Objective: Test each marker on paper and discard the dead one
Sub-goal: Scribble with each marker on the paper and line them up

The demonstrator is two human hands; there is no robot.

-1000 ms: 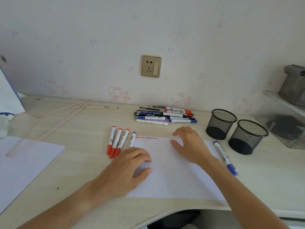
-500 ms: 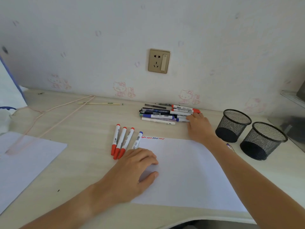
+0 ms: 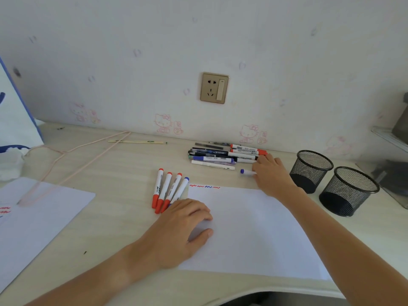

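The left hand (image 3: 184, 230) rests on the left edge of the paper (image 3: 254, 230), fingers loosely curled and thumb flat, holding nothing. At its 12 o'clock lie four tested markers (image 3: 169, 189) side by side on the tabletop (image 3: 114, 173): three red, one blue, the blue one nearest the paper. Red and blue squiggles (image 3: 204, 186) run along the paper's top left edge.

The right hand (image 3: 270, 173) reaches beyond the paper's far edge and grips a blue marker (image 3: 247, 172), whose blue end pokes out toward 9 o'clock; the rest of the barrel is hidden under the fingers. The marker sits just off the pile (image 3: 223, 156) of remaining pens and markers, which lies at the hand's 10 o'clock against the wall.

Two black mesh cups (image 3: 331, 182) stand at the right hand's 3 o'clock, close to each other. A second sheet (image 3: 37, 219) with red squiggles lies at the far left, a pink hanger (image 3: 72, 162) partly across it. A socket (image 3: 214, 87) is set in the wall above the pile.
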